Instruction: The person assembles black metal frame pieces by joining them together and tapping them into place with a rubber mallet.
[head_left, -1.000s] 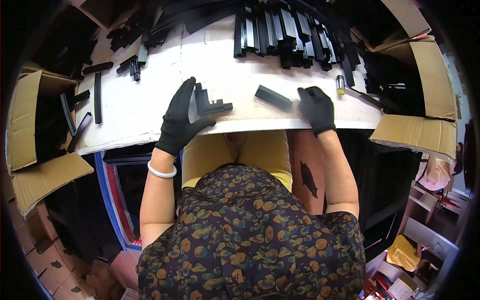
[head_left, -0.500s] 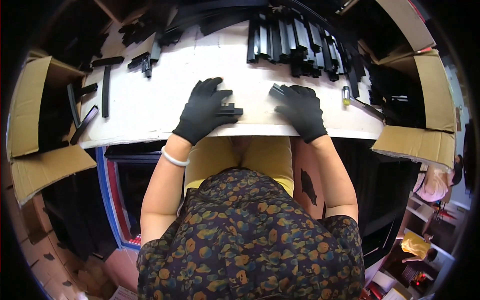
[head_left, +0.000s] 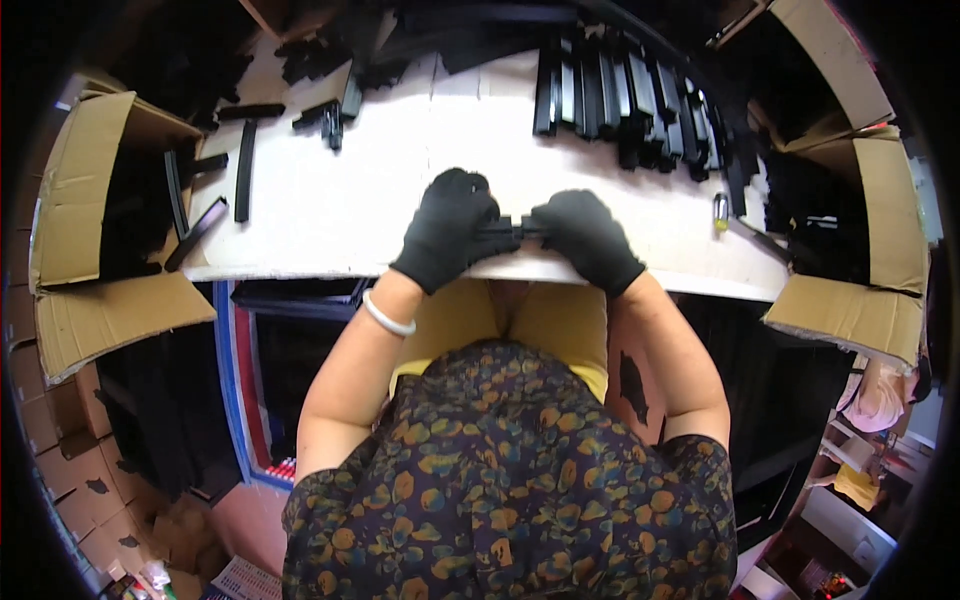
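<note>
Both my hands wear black gloves and are close together near the front edge of the white table. My left hand [head_left: 450,230], with a white bangle at the wrist, is closed around a small black bracket-like part [head_left: 500,235]. Facing it, my right hand [head_left: 588,240] is closed on a short black bar [head_left: 532,226], mostly hidden by the fingers. The ends of the two pieces meet or nearly meet between the hands; I cannot tell whether they are joined.
Several long black bars [head_left: 610,95] lie in a pile at the back right. A small yellow-and-clear bottle [head_left: 721,212] stands on the right. Small black parts [head_left: 330,120] and loose bars [head_left: 245,170] lie to the left. Open cardboard boxes [head_left: 75,200] flank the table.
My hands have come together from apart, bringing the bar in the right hand up to the bracket-like part in the left. The whole view has shifted slightly.
</note>
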